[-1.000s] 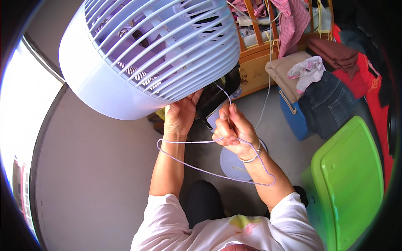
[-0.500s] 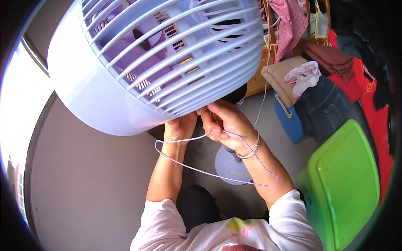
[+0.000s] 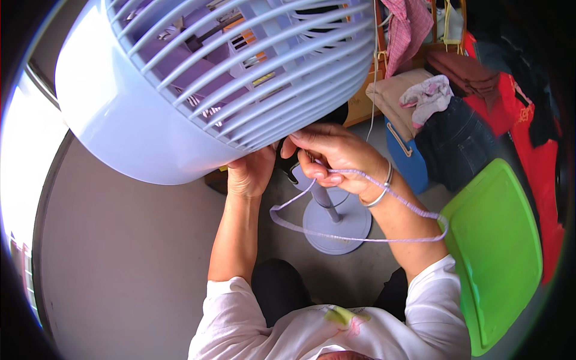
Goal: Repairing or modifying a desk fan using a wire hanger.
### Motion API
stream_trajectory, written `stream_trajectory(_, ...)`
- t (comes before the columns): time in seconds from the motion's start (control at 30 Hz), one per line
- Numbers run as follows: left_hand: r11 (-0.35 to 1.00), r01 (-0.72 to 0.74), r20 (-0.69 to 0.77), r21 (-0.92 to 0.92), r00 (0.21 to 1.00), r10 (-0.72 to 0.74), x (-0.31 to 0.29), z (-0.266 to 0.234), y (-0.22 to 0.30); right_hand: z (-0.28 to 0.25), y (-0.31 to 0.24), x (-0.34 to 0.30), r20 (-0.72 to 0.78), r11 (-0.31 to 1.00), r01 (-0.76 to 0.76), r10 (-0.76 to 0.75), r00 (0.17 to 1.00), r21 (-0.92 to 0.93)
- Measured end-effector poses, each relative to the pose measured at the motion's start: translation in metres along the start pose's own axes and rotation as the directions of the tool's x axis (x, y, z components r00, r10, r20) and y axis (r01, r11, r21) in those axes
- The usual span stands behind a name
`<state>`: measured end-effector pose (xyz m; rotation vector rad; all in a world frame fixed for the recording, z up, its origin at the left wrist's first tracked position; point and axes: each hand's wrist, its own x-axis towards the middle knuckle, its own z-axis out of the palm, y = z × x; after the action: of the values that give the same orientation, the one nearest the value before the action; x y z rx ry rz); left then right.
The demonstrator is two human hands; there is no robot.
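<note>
By the curled right hand, a lilac cord is gripped just under the slatted fan housing; its loop is slung crosswise, nearside of the housing, nearer that hand. Left hand tucked under the housing; grip cannot be told.

Grey floor bearing lilac fan base, blue box, green bin

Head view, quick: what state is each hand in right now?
Left hand: under the fan head, fingers partly hidden; open or closed cannot be told.
Right hand: closed, holding the looped lilac cord.
</note>
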<state>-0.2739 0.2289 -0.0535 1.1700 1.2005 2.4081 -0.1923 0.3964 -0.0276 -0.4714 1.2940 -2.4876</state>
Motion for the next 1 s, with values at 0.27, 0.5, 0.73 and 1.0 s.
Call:
stream_trajectory(0.27, 0.986, -0.116, -0.136, 0.117, 0.982, 0.132, 0.012, 0.013, 0.001, -0.009, -0.012, -0.004, 0.041, 0.998, 0.036, -0.038, 0.998, 0.045)
stream_trajectory(0.5, 0.993, -0.121, -0.081, 0.012, 0.989, 0.121, 0.005, -0.016, 0.007, 0.003, 0.008, 0.003, 0.058, 0.993, 0.102, -0.105, 0.993, 0.056)
stream_trajectory(0.73, 0.955, -0.051, -0.259, 0.293, 0.957, 0.131, 0.007, 0.001, 0.018, 0.0, 0.016, 0.018, 0.149, 0.945, 0.296, -0.315, 0.937, 0.137)
stream_trajectory(1.0, 0.993, 0.003, -0.01, -0.116, 1.0, -0.004, 0.014, -0.015, 0.027, 0.0, 0.012, 0.017, -0.013, 0.874, 0.485, -0.485, 0.874, -0.039)
